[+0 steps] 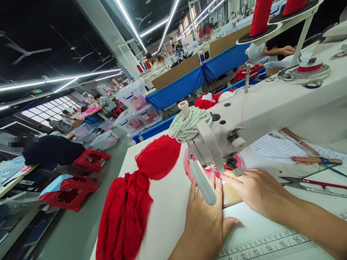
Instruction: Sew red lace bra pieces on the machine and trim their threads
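A white sewing machine (pixel 271 104) stands before me, its lit needle area over a small piece of red fabric (pixel 218 176). My left hand (pixel 204 220) lies flat beside the presser foot, fingers stretched forward and thumb spread; a grey lamp (pixel 204 182) partly covers its fingers. From the right, my right hand (pixel 260 191) reaches in with fingers together, their tips closed at the edge of the red fabric. Left of the machine rests a red lace-edged bra cup (pixel 159 157), joined to or touching a gathered red cloth (pixel 124 216).
Pale green cord (pixel 187 124) is coiled on the machine head. Red-handled scissors (pixel 317 183) and a wooden-handled tool (pixel 311 160) lie at right. A printed ruler (pixel 268 247) runs along the front. Red stools (pixel 73 191), plastic bins (pixel 132 95) and other people are beyond.
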A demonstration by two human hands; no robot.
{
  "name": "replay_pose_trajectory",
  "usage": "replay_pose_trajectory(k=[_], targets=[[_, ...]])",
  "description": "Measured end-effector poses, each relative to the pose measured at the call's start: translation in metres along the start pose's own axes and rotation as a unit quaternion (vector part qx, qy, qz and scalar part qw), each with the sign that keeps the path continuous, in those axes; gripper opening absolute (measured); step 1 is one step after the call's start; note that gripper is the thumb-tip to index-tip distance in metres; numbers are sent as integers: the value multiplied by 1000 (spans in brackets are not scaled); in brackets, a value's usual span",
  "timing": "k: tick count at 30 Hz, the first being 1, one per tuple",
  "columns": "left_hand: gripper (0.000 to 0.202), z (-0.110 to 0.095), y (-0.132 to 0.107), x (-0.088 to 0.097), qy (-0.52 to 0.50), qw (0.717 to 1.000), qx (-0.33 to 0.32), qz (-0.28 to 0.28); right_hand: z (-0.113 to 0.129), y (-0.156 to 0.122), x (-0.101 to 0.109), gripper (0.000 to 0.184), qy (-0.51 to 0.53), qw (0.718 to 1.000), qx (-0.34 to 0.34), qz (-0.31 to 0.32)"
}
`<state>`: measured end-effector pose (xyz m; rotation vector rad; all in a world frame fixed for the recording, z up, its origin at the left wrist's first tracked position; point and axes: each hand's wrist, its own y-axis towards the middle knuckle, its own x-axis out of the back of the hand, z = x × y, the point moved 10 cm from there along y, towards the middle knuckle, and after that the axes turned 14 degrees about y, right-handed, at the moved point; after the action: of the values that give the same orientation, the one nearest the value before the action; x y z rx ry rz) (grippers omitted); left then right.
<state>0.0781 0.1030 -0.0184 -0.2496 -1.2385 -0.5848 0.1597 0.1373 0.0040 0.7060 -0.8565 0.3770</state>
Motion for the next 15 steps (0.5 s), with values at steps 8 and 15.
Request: replay_pose_trajectory(k=[8, 15], targets=[[83, -1, -1, 6, 23, 1000, -2, -18, -2, 0, -2, 37, 2, 1000, -10, 9], [81, -5, -1, 8, 55, 998, -4, -21, 1, -3, 1, 32, 18, 1000, 13, -12]])
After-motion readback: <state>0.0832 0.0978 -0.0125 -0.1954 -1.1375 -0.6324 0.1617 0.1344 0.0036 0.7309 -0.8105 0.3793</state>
